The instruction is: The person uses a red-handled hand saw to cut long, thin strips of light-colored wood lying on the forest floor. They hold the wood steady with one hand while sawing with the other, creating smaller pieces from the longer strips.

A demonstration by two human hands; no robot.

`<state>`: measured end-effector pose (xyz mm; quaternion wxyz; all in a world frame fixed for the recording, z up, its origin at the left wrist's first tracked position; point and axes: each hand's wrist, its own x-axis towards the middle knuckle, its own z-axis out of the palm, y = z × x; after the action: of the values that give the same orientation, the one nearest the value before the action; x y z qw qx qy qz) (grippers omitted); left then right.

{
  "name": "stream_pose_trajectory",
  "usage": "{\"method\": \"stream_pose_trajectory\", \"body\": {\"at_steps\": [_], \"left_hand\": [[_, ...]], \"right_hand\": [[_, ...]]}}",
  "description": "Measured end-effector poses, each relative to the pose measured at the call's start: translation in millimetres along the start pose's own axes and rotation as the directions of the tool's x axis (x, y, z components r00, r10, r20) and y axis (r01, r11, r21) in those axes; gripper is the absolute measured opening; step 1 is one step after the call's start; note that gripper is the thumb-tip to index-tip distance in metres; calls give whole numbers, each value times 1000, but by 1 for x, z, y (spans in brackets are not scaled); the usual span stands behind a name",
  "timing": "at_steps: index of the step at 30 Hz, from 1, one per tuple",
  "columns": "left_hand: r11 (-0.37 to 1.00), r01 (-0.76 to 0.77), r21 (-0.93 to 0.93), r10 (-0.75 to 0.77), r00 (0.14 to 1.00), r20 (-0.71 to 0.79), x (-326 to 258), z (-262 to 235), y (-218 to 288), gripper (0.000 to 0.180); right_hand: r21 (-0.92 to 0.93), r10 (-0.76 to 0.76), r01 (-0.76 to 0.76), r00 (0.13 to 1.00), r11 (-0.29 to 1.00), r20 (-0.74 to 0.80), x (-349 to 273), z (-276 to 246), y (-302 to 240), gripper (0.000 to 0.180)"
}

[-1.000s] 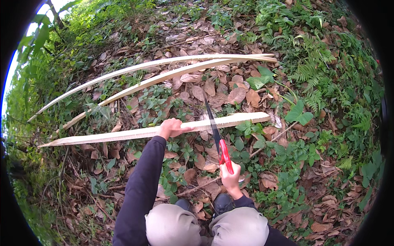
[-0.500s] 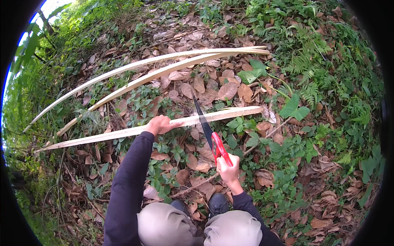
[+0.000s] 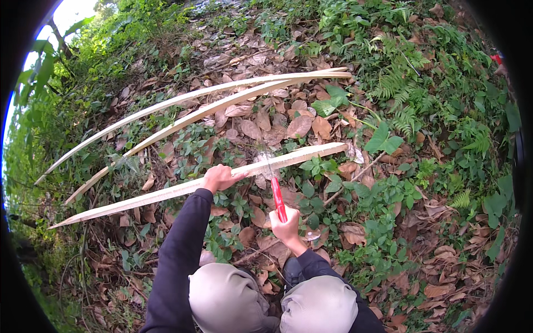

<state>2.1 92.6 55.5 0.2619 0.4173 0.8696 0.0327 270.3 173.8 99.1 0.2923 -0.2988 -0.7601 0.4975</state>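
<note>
Three pale split strips lie on leaf litter; one is being worked.

Left hand [image 3: 219, 178] fingers clamp the nearest strip [image 3: 183, 190] to steady it; right hand [image 3: 287, 228] fingers wrap the red-handled blade [image 3: 275, 191], whose blurred edge meets the strip just right of the left fingers.

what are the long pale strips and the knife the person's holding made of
The long strips look like split bamboo or raw wood: pale cream, matt, thin, tapering to points. The knife seems to have a glossy red handle, likely plastic or paint, and a blade too blurred to judge, probably metal.
</note>
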Motion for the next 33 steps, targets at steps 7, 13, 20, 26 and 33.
{"method": "stream_pose_trajectory", "body": {"at_steps": [7,13,20,26,33], "left_hand": [[974,-105,198,129,986,-109,-7,8,-6,89],[922,-205,329,353,797,-490,-9,50,-21,56],[961,-103,257,189,922,-337,-6,36,-9,40],[975,-181,131,201,966,-163,-33,19,9,34],[973,-225,52,231,960,-160,-10,4,-4,21]], "right_hand": [[260,311,-343,938,903,155,33,-33,17,25],[371,282,-414,889,831,361,34,-43,-7,21],[527,264,-474,865,705,426,28,-50,-22,23],[445,374,-614,771,652,516,30,-94,-46,26],[367,377,-487,865,793,331,39,-66,-27,31]]}}
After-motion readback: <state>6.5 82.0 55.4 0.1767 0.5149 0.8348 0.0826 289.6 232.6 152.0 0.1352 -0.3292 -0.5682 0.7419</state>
